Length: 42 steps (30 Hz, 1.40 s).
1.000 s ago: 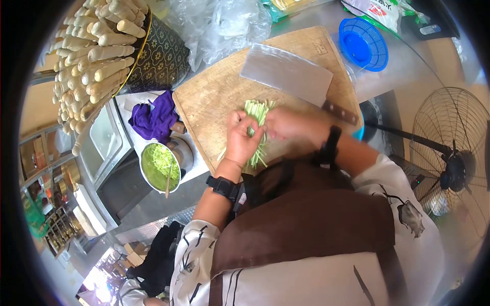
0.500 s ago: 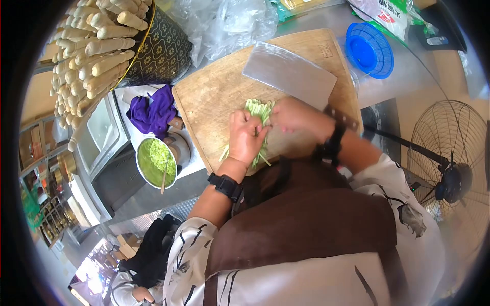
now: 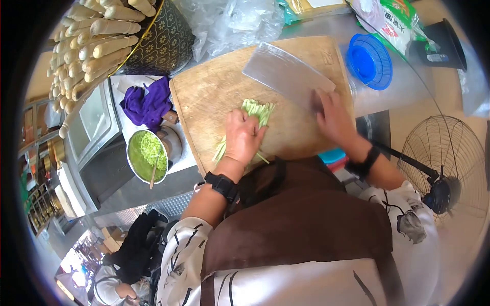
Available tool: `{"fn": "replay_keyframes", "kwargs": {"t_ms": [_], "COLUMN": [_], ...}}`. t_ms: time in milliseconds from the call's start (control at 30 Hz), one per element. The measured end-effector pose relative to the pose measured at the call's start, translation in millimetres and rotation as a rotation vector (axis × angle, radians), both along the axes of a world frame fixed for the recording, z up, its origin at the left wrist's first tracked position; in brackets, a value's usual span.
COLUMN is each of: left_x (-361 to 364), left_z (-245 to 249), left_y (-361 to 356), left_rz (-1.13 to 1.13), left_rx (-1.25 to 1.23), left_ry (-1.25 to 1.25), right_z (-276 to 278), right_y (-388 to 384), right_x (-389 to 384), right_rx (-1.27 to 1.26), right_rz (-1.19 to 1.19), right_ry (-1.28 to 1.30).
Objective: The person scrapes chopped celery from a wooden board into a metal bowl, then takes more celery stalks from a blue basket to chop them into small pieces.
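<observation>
At your far left a round metal bowl of chopped greens sits beside the worn wooden cutting board. On the board your left hand has its fingers curled together, pinning pale green vegetable strips whose long axis runs away from you, tips showing past the knuckles. To the right, your right hand is closed over the handle of the wide steel cleaver. Its flat blade slants up and leftward, beyond the strips' far ends, with a blue plastic basket further right.
</observation>
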<state>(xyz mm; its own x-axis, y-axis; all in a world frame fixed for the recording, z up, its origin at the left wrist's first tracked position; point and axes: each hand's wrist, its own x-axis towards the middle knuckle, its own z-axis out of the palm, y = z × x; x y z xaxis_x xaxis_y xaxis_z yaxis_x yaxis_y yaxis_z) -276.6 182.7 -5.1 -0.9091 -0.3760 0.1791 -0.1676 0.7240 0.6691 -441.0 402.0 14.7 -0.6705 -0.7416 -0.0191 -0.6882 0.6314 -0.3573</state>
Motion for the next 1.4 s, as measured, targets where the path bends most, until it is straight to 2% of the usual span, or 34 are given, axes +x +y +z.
{"fn": "replay_keyframes", "kwargs": {"t_ms": [133,233,333,433,533,633,767,967,1067,1167,1233,1400], "left_x": [-1,-2,-3,-5,-5,-6,-9,-9,-10,-10,-9,-5], "left_z": [0,-1,1,0,2,2,-3,-4,-9,-11,-8,-5], "left_y": [1,1,1,0,-1,-1,-4,-4,-4,-3,-3,-4], "left_rz": [0.018,0.019,0.019,0.029,0.011,0.010,-0.010,0.036,0.014,0.042,0.044,0.049], "left_rx": [0.012,0.016,0.019,0.013,0.014,0.009,-0.018,0.004,0.089,0.164,0.096,0.112], "left_ry": [-0.006,-0.012,-0.027,-0.034,-0.073,-0.103,-0.001,0.032,-0.028,-0.035,-0.003,-0.028], "right_z": [7,-7,-1,49,66,85,93,112,118,117,109,50], "right_y": [8,14,8,-4,-5,-10,-13,-14,-17,-23,-31,-43], "right_x": [7,-6,-3,1,8,20,28,25,23,21,23,20], "right_rx": [0.197,0.051,-0.002,-0.074,-0.043,-0.042,0.041,0.115,0.178,0.239,0.262,0.159], "right_rz": [0.011,0.114,0.004,-0.098,0.070,0.266,0.326,0.330,0.331,0.327,0.320,0.295], "right_ry": [-0.067,-0.108,-0.103,-0.315,-0.166,-0.179,-0.161,-0.245,-0.287,-0.311,-0.324,-0.312]}}
